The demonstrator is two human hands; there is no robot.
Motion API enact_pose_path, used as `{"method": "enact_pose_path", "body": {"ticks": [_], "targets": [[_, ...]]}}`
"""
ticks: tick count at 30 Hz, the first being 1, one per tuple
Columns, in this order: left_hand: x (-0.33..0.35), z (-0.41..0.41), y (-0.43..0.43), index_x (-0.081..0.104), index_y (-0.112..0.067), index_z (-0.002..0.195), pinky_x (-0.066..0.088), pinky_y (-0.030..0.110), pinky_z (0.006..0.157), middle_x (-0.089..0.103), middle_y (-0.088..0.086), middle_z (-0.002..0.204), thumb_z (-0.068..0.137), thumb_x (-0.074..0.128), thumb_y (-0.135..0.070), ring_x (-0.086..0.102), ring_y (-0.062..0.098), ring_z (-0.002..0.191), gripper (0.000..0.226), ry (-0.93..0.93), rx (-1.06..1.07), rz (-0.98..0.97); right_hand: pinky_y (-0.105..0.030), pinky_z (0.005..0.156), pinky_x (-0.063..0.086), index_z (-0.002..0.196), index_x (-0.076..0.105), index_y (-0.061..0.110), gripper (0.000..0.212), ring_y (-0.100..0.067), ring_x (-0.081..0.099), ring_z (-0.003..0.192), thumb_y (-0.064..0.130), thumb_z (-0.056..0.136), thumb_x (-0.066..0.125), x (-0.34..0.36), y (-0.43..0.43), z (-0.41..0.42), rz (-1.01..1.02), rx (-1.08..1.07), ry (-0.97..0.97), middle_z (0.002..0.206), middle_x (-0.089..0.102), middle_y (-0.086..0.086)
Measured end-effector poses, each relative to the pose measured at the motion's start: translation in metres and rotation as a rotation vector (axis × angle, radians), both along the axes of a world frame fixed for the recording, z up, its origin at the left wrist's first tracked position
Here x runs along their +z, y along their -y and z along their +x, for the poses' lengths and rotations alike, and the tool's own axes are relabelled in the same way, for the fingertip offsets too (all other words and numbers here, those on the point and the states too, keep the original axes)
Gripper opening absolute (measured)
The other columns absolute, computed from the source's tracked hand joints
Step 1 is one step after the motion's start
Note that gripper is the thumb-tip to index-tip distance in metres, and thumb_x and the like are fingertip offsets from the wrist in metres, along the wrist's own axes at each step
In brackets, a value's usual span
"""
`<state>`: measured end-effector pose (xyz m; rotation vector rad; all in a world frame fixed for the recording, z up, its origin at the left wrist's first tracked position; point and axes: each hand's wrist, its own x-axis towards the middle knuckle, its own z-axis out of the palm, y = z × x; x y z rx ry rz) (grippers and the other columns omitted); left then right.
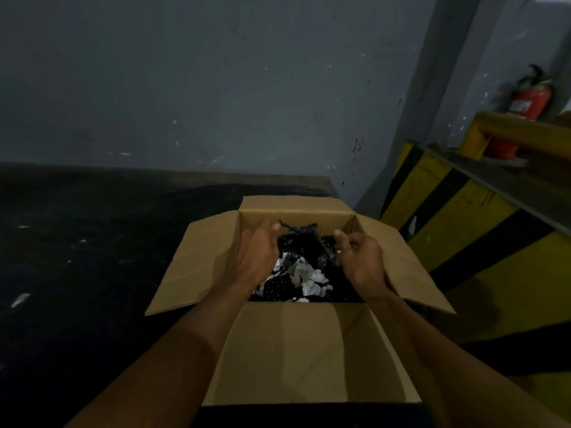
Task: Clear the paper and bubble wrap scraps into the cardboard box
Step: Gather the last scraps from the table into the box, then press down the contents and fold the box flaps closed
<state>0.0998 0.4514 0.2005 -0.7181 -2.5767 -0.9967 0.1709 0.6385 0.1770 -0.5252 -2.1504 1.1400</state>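
An open cardboard box [309, 344] stands on the dark floor with all its flaps spread outward. Inside lie white paper scraps [309, 278] mixed with dark bubble wrap pieces [278, 285]. Both my hands reach over the box's opening. My left hand [255, 253] and my right hand [360, 256] grip the two sides of a black bubble wrap bundle [304, 240], which hangs between them just above the scraps near the far wall of the box.
A dark floor [77, 257] with a few small white scraps [20, 299] spreads to the left. A grey wall rises behind. At right stand a yellow-and-black striped barrier [457, 230] and a red fire extinguisher [530, 101].
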Motion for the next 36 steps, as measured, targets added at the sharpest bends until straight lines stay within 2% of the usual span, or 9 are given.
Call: {"method": "enact_pose_path", "body": {"ticks": [4,7,11,15,19,23,26,30,36], "targets": [[0.003,-0.018,-0.017,0.050,-0.026,0.104,0.050,0.040,0.060,0.060,-0.002,0.077,0.096,0.042,-0.020,0.057,0.018,0.069,0.012,-0.031,-0.012,0.062,-0.046,0.066,0.055,0.086,0.060,0.016,0.016,-0.025,0.064,0.069,0.023,0.097,0.050,0.003,-0.020,-0.027,0.029,-0.056,-0.025,0.075,0.068,-0.005],[0.001,-0.032,-0.041,0.060,-0.019,0.105,0.045,0.031,0.055,0.064,0.002,0.079,0.096,0.043,-0.013,0.057,0.017,0.067,0.019,-0.040,-0.018,0.024,-0.040,0.069,0.053,0.090,0.065,0.010,0.018,-0.030,0.065,0.075,0.024,0.095,0.055,0.005,-0.035,-0.041,0.141,-0.101,-0.003,0.079,0.071,-0.011],[-0.015,-0.044,-0.082,0.059,-0.012,0.120,0.048,0.038,0.089,0.059,0.010,0.117,0.087,0.044,0.004,0.057,0.026,0.102,0.039,-0.003,-0.058,-0.007,-0.033,0.079,0.048,0.104,0.062,0.009,0.025,-0.029,0.061,0.094,-0.003,0.083,0.053,-0.007,-0.049,-0.051,0.235,0.002,0.058,0.103,0.067,-0.012],[-0.039,-0.050,-0.112,0.053,-0.015,0.128,0.043,0.046,0.098,0.053,0.007,0.128,0.087,0.049,-0.020,0.052,0.030,0.115,0.041,0.057,-0.159,-0.152,-0.039,0.087,0.049,0.102,0.063,0.007,0.023,-0.029,0.058,0.100,-0.001,0.082,0.054,-0.025,-0.060,-0.061,0.327,0.133,0.101,0.106,0.063,-0.014],[-0.044,-0.047,-0.106,0.008,-0.032,0.151,0.005,0.055,0.117,0.005,-0.003,0.160,0.073,0.063,-0.063,-0.001,0.022,0.147,0.101,0.302,-0.367,-0.413,-0.039,0.089,0.047,0.103,0.063,0.010,0.025,-0.029,0.057,0.101,0.002,0.082,0.053,-0.031,-0.075,-0.068,0.333,0.150,0.129,0.107,0.062,-0.013],[-0.054,-0.044,-0.082,-0.033,-0.042,0.139,-0.016,0.061,0.108,-0.038,-0.004,0.150,0.053,0.073,-0.075,-0.038,0.024,0.135,0.140,0.323,-0.409,-0.897,-0.039,0.088,0.048,0.105,0.061,0.010,0.023,-0.031,0.056,0.103,0.006,0.084,0.055,-0.030,-0.082,-0.073,0.279,0.092,0.174,0.111,0.061,-0.013],[-0.073,-0.059,-0.071,-0.036,-0.035,0.139,-0.006,0.070,0.108,-0.035,0.009,0.152,0.065,0.069,-0.070,-0.030,0.037,0.139,0.133,0.182,-0.244,-1.023,-0.040,0.088,0.048,0.109,0.061,0.010,0.024,-0.033,0.056,0.102,0.010,0.085,0.057,-0.031,-0.076,-0.076,0.315,0.098,0.209,0.111,0.060,-0.015],[-0.070,-0.066,-0.071,-0.032,-0.033,0.142,-0.004,0.067,0.110,-0.032,0.011,0.153,0.092,0.057,-0.033,-0.028,0.037,0.140,0.102,0.207,-0.145,-0.934,-0.039,0.097,0.041,0.119,0.056,0.016,0.032,-0.034,0.049,0.114,0.033,0.092,0.052,-0.038,-0.064,-0.076,0.405,0.116,0.285,0.125,0.055,-0.013],[-0.081,-0.071,-0.088,-0.009,-0.032,0.151,-0.009,0.058,0.114,-0.030,-0.001,0.155,0.097,0.035,-0.038,-0.030,0.026,0.141,0.070,0.406,-0.238,-0.733,-0.055,0.117,0.007,0.150,0.004,0.045,0.056,-0.030,-0.002,0.147,0.060,0.097,0.017,-0.063,-0.047,-0.077,0.531,0.324,0.625,0.162,-0.007,-0.001]]}}
